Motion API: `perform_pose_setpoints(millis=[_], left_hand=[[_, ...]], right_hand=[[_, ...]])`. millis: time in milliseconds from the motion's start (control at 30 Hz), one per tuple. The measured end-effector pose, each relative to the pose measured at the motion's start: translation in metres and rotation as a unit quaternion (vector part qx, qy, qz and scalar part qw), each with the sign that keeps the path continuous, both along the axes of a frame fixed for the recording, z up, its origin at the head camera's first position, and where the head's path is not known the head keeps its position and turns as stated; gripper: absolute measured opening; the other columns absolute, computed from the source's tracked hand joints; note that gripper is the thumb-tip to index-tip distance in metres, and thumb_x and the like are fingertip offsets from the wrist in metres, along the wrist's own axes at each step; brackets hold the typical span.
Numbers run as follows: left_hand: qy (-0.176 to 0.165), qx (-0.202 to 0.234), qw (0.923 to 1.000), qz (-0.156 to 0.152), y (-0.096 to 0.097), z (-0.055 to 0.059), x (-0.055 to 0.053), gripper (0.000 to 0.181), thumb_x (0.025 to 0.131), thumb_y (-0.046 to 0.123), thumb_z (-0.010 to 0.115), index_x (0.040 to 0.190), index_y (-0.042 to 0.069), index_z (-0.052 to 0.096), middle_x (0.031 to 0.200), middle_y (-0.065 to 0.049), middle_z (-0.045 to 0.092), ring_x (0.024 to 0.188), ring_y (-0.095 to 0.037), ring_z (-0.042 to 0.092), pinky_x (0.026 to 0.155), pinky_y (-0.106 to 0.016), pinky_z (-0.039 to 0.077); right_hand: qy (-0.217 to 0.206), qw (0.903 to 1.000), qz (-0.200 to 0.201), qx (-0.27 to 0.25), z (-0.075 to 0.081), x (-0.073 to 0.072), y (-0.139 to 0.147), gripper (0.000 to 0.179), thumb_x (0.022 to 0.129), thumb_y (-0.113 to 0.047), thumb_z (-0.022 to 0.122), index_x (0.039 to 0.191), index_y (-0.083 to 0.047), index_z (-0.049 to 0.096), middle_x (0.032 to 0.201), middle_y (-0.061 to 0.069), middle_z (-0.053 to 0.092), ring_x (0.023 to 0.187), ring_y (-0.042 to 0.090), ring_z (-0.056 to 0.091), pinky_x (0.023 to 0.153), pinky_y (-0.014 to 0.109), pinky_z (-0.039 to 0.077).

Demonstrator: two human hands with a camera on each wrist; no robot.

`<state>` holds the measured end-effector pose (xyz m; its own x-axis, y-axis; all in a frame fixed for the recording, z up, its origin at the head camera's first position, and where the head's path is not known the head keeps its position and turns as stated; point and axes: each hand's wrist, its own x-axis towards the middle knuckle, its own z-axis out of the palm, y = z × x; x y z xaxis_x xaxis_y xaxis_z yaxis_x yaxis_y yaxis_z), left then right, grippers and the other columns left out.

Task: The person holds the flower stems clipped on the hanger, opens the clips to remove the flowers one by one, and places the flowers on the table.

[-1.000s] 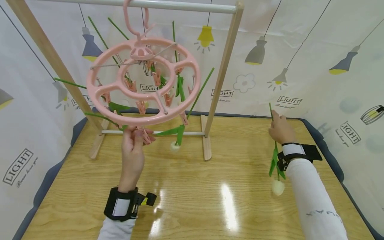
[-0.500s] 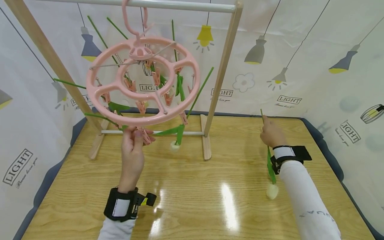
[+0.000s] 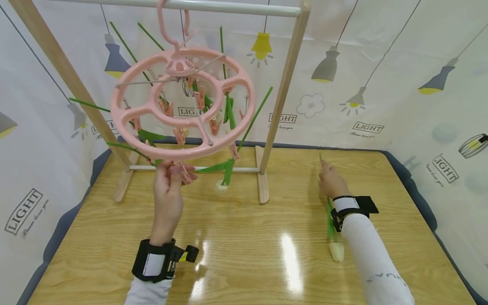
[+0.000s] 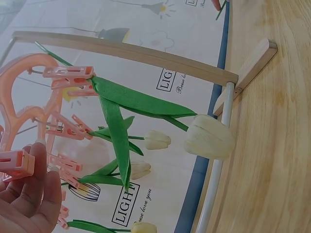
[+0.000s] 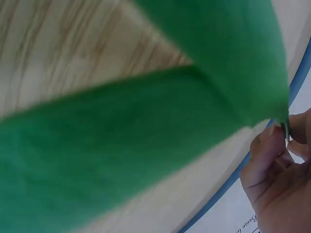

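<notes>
My left hand (image 3: 169, 190) pinches a pink clothespin (image 3: 185, 173) below the front rim of a round pink clip hanger (image 3: 183, 151). In the left wrist view that clothespin (image 4: 18, 164) sits at the fingertips. On the right, my right hand (image 3: 332, 180) pinches the stem of a white artificial tulip (image 3: 336, 251), whose bloom hangs downward above the table. Its green leaves (image 5: 116, 145) fill much of the right wrist view. Several more tulips hang bloom-down from the hanger's clips, one white bloom (image 4: 209, 137) just right of my left hand.
The hanger hooks onto the white top bar (image 3: 228, 6) of a rack with wooden posts (image 3: 284, 89) and feet (image 3: 262, 182). Beneath lies a wooden table (image 3: 244, 250). A lamp-patterned backdrop (image 3: 320, 25) encloses the back and sides.
My right hand has moved left and toward me, carrying the tulip with it. My left hand stays at the clothespin, and the hanger has hardly moved.
</notes>
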<state>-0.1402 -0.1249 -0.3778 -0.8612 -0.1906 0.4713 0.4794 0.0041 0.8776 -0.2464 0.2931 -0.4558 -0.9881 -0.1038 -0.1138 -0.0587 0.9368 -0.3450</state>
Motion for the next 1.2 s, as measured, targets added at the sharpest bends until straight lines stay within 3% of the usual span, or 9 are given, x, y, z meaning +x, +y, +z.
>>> perform_pose_setpoints(millis=[133, 267, 433, 767, 967, 1200], left_hand=[[-0.002, -0.002, 1.0, 0.0, 0.0, 0.0, 0.001, 0.02, 0.106, 0.013, 0.034, 0.12, 0.007, 0.047, 0.092, -0.005, 0.06, 0.076, -0.015, 0.062, 0.072, -0.019, 0.055], [-0.003, -0.002, 1.0, 0.001, 0.0, 0.0, 0.001, 0.019, 0.106, 0.012, 0.034, 0.119, 0.009, 0.048, 0.091, -0.005, 0.06, 0.076, -0.014, 0.062, 0.072, -0.019, 0.055], [-0.005, -0.008, 1.0, 0.003, 0.0, 0.0, 0.001, 0.019, 0.106, 0.012, 0.034, 0.118, 0.008, 0.047, 0.092, -0.004, 0.06, 0.076, -0.014, 0.062, 0.072, -0.018, 0.054], [0.002, 0.005, 1.0, -0.002, -0.001, 0.0, 0.002, 0.019, 0.105, 0.01, 0.037, 0.12, 0.007, 0.048, 0.089, -0.002, 0.062, 0.075, -0.013, 0.063, 0.071, -0.017, 0.054], [0.021, 0.035, 0.9991, -0.01, 0.0, -0.001, 0.003, 0.021, 0.104, 0.008, 0.04, 0.122, 0.006, 0.05, 0.088, 0.001, 0.063, 0.075, -0.012, 0.063, 0.07, -0.017, 0.055], [0.058, 0.085, 0.9945, -0.019, 0.004, 0.0, 0.005, 0.021, 0.103, 0.004, 0.041, 0.12, 0.005, 0.053, 0.086, 0.001, 0.064, 0.072, -0.012, 0.061, 0.069, -0.019, 0.058]], right_hand=[[-0.014, 0.9998, -0.006, -0.009, -0.005, 0.003, -0.005, 0.058, 0.099, -0.003, 0.042, 0.15, 0.007, 0.014, 0.129, 0.049, 0.034, 0.085, 0.051, 0.059, 0.061, 0.051, 0.05], [-0.026, 0.9996, -0.008, 0.004, -0.01, 0.006, -0.009, 0.058, 0.101, -0.005, 0.038, 0.151, 0.005, 0.01, 0.128, 0.047, 0.032, 0.069, 0.04, 0.059, 0.051, 0.042, 0.046], [-0.061, 0.9981, 0.002, -0.003, -0.016, 0.008, -0.01, 0.066, 0.099, 0.001, 0.038, 0.152, 0.005, 0.0, 0.125, 0.043, 0.03, 0.062, 0.028, 0.054, 0.05, 0.034, 0.04], [-0.105, 0.994, -0.015, 0.026, -0.024, 0.009, -0.007, 0.069, 0.094, -0.003, 0.035, 0.153, 0.004, 0.001, 0.123, 0.038, 0.028, 0.07, 0.035, 0.056, 0.059, 0.041, 0.045], [-0.125, 0.9915, -0.037, -0.007, -0.019, 0.012, -0.007, 0.071, 0.092, 0.0, 0.034, 0.153, 0.003, -0.001, 0.127, 0.04, 0.022, 0.071, 0.036, 0.052, 0.057, 0.038, 0.04], [-0.142, 0.9886, -0.025, -0.042, -0.017, 0.012, -0.003, 0.069, 0.094, -0.003, 0.03, 0.153, 0.002, -0.005, 0.119, 0.032, 0.019, 0.085, 0.041, 0.049, 0.073, 0.046, 0.043]])
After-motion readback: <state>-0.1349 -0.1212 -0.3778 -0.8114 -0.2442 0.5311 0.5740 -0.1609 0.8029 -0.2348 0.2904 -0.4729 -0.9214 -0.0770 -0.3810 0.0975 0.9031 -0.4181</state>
